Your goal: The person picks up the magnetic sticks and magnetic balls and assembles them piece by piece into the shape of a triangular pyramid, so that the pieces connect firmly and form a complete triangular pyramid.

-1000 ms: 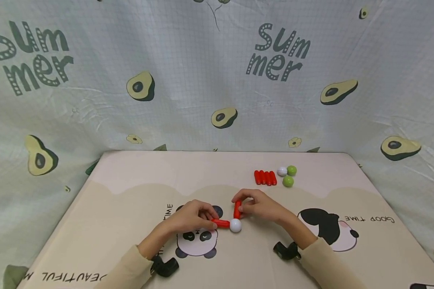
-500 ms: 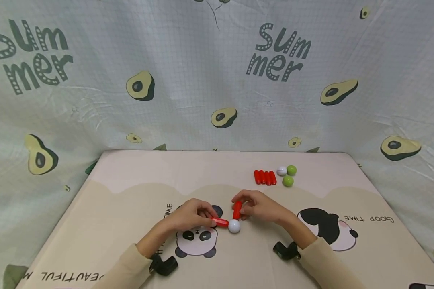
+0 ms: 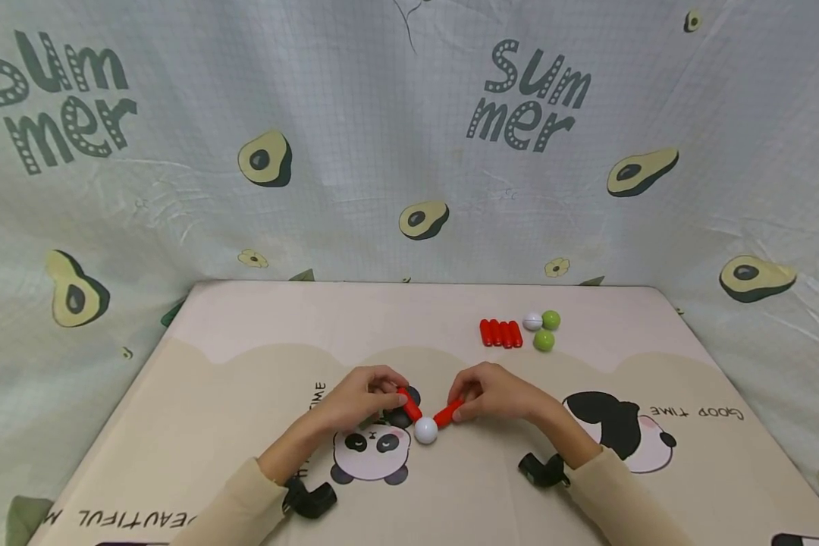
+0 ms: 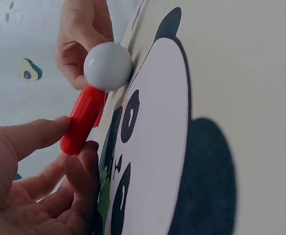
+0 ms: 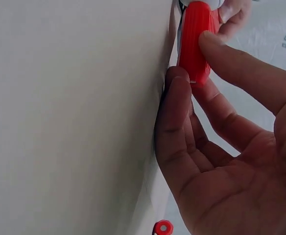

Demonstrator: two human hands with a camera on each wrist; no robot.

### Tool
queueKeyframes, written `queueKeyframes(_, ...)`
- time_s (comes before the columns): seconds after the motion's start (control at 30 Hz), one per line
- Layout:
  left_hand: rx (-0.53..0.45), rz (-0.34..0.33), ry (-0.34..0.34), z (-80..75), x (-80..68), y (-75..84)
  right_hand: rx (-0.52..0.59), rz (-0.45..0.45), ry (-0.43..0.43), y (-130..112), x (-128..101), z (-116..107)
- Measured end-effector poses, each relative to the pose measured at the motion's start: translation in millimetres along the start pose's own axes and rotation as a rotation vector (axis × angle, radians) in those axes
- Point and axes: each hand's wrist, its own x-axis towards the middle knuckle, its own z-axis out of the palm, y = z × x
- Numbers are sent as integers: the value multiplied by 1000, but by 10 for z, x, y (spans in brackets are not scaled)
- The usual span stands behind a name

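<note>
Left hand [image 3: 356,400] and right hand [image 3: 497,394] each pinching a red stick [image 3: 409,404] at white ball [image 3: 426,431].

Backdrop cloth [image 3: 382,114] facing me: "Sum mer", printed twice among avocados. Mat [image 3: 246,334] under my hands: "GOOD TIME" beside one panda (upside down to me), "TIME" sideways, "BEAUTIFUL" partly visible near edge.

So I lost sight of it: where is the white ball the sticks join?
In the head view the white ball lies on the mat, centre front, between left hand and right hand.
</note>
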Motion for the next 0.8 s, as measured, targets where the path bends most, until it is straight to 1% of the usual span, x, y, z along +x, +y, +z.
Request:
queueKeyframes(0.07, -17, -13, 22, 8, -4, 18, -18, 1, -4, -4, 4, 13)
queueKeyframes(0.13, -38, -16, 27, 14, -10, 32, -33, -2, -10, -15, 4, 29)
queueKeyframes(0.23, -40, -17, 35, 25, -20, 47, -45, -5, -18, -35, 1, 49)
queueKeyframes(0.4, 13, -16, 60, 42, -11, 60, -57, -10, -23, -55, -4, 62)
queueKeyframes(0.5, 57, -9, 62, 56, -6, 71, -58, -12, -24, -62, -8, 62)
queueKeyframes(0.6, 118, 15, 42, 77, -8, 77, -56, -19, -23, -64, -10, 62)
queueKeyframes(0.67, 153, 46, 16, 89, -9, 76, -56, -24, -22, -64, -8, 65)
queueKeyframes(0.73, 172, 80, -15, 94, -13, 76, -55, -27, -20, -61, -5, 67)
queueKeyframes(0.8, 171, 112, -45, 94, -13, 75, -57, -31, -18, -57, -1, 68)
